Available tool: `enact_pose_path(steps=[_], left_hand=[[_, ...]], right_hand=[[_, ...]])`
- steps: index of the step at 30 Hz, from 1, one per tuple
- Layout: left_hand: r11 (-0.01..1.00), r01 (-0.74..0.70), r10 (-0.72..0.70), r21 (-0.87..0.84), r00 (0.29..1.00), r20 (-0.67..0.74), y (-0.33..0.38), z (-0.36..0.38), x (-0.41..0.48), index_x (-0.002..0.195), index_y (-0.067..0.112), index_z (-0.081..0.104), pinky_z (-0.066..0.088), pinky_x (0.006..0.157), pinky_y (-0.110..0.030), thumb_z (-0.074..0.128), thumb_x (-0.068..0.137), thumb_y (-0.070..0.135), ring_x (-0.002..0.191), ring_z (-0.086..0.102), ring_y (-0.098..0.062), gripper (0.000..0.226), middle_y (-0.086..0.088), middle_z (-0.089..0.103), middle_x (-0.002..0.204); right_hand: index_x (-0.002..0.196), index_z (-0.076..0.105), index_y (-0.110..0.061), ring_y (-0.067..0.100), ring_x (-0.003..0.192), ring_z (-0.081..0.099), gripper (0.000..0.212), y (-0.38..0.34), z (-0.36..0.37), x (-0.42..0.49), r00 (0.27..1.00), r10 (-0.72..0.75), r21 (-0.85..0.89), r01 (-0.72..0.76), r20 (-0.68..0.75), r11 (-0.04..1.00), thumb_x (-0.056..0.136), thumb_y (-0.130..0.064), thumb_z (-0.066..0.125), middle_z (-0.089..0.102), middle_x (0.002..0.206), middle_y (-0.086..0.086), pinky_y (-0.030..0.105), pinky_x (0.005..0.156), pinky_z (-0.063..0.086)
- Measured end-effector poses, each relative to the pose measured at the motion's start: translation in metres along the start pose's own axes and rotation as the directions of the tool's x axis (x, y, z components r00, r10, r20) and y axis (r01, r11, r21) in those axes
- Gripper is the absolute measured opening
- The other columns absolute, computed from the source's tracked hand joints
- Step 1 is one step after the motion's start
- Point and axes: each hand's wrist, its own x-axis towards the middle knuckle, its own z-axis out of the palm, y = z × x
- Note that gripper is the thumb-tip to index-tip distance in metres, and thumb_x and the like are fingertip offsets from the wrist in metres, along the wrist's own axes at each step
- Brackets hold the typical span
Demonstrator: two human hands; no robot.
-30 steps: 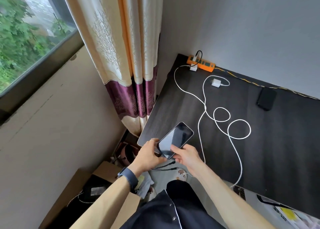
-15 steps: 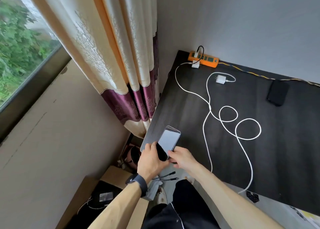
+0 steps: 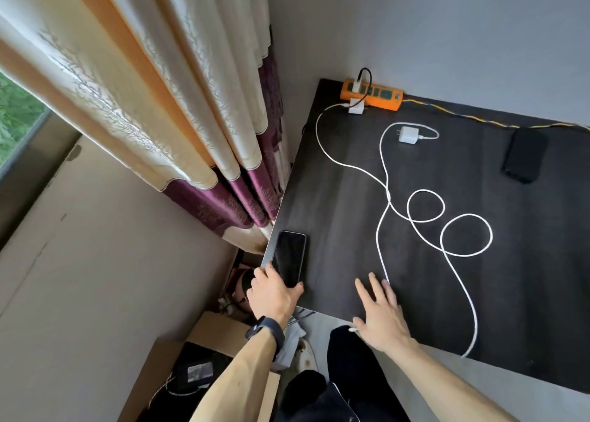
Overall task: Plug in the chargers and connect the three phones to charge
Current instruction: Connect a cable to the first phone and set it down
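The phone (image 3: 289,259) is down flat on the counter (image 3: 335,182) now, near-left corner, left hand (image 3: 274,294) still grasping its near end. Right hand (image 3: 380,313) has let go, fingers spread beside the white cable (image 3: 377,239).

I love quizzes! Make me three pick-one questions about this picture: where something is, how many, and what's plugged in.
1. Where is the orange power strip?
A. At the far edge of the table
B. On the floor
C. Under a hand

2. How many phones show?
A. One
B. Two
C. Four

3. The loose white charger is:
A. Plugged in
B. Lying unplugged
C. Held in a hand

Answers: A, it lies along the table's back edge. B, there is a near phone and a far phone. B, its prongs are bare.
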Motion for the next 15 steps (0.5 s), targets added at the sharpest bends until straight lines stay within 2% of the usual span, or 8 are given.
enact_pose_path(steps=[3, 10, 15], left_hand=[[1.0, -0.001, 0.001, -0.003, 1.0, 0.002, 0.007, 0.01, 0.006, 0.136, 0.016, 0.039, 0.043, 0.096, -0.042, 0.069, 0.069, 0.063, 0.118, 0.051, -0.029, 0.086, -0.007, 0.048, 0.125], [1.0, -0.028, 0.028, 0.006, 0.999, -0.03, 0.012, 0.025, 0.017, 0.146, 0.014, 0.031, 0.043, 0.1, -0.044, 0.069, 0.076, 0.06, 0.124, 0.041, -0.03, 0.092, -0.01, 0.042, 0.135], [1.0, -0.012, 0.012, 0.0, 1.0, -0.013, 0.012, 0.025, 0.02, 0.147, 0.016, 0.032, 0.044, 0.1, -0.044, 0.07, 0.074, 0.062, 0.122, 0.042, -0.03, 0.094, -0.01, 0.042, 0.134]], right_hand=[[0.159, 0.004, -0.036, 0.026, 0.154, -0.014, 0.083, 0.006, 0.004, -0.001, 1.0, -0.019, 0.005, 0.019, -0.01, 1.0, 0.094, -0.043, 0.057, -0.017, 0.166, -0.007, 0.06, 0.114, 0.033], [0.157, 0.008, -0.039, 0.024, 0.155, -0.009, 0.082, 0.008, 0.002, 0.003, 0.998, -0.024, -0.039, 0.022, -0.051, 0.999, 0.093, -0.045, 0.058, -0.013, 0.167, -0.008, 0.047, 0.111, 0.042], [0.158, 0.007, -0.039, 0.023, 0.155, -0.009, 0.08, 0.006, 0.0, 0.001, 0.998, -0.022, -0.051, 0.019, -0.059, 0.999, 0.095, -0.045, 0.057, -0.013, 0.167, -0.008, 0.045, 0.111, 0.042]])
